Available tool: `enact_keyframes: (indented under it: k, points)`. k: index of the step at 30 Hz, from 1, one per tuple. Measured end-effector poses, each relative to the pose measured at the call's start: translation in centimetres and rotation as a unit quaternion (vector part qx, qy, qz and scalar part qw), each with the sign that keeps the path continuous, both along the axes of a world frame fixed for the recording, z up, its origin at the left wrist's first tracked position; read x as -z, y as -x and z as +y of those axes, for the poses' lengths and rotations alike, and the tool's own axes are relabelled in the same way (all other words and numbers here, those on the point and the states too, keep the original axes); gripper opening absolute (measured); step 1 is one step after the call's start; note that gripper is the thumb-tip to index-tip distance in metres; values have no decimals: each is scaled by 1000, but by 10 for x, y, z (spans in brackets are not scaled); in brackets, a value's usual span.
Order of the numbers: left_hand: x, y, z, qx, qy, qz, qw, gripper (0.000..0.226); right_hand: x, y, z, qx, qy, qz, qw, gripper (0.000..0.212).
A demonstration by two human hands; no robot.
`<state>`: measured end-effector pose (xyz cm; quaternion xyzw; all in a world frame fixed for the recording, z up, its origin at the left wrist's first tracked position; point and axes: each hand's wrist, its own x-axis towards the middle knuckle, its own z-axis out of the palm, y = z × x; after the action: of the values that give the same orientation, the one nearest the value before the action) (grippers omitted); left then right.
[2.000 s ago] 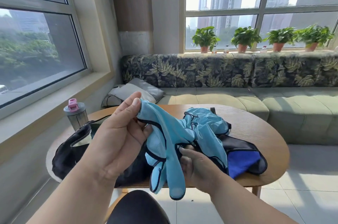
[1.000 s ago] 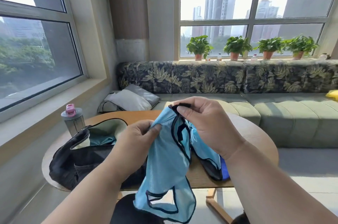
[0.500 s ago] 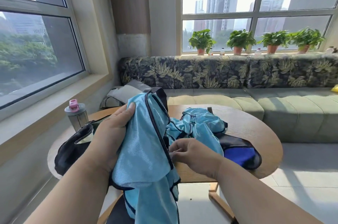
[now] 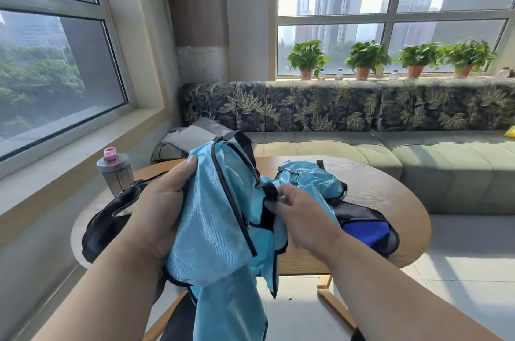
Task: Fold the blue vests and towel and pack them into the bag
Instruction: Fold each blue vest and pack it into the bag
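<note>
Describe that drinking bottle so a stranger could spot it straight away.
Find the round wooden table in front of the green sofa. At the table's far left edge, by the windowsill, stands the bottle, just behind the black bag. It is the only upright hard thing there: grey and see-through, with a pink cap.
</note>
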<state>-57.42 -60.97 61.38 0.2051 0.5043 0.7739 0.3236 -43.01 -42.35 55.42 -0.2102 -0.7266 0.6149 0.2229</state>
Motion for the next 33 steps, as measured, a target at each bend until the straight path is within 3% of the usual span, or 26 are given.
enact_keyframes:
  k: [2, 4, 6, 8, 12, 18, 26, 33]
  points:
    - [2, 8, -4, -37, 19, 34, 999, 38, -11, -7, 12, 110, -6, 52, 993, 13]
    - [5, 14, -6, -79, 59, 117, 988, 27, -24, -13, 22, 152, 9, 102, 983, 12]
    - [8, 17, -5, -116, 79, 156, 978, 26, -33, -16, 26, 145, -7, 117, 982, 9]
    - [10, 17, -4, -132, 73, 141, 979, 31, -38, -21, 29, 125, -36, 113, 985, 8]
    - [10, 17, -2, -110, 48, 111, 987, 38, -39, -26, 33, 120, -46, 102, 986, 11]
    - [11, 19, 1, -113, 44, 158, 980, 31, -39, -28, 36, 149, -42, 123, 980, 11]
    - [4, 11, 4, -103, 32, 170, 979, 32, -29, -25, 32, 164, -55, 71, 982, 16]
    - [3, 30, 0, -203, 67, 194, 957, 33, -35, -25, 24, 45, -56, 51, 996, 23]
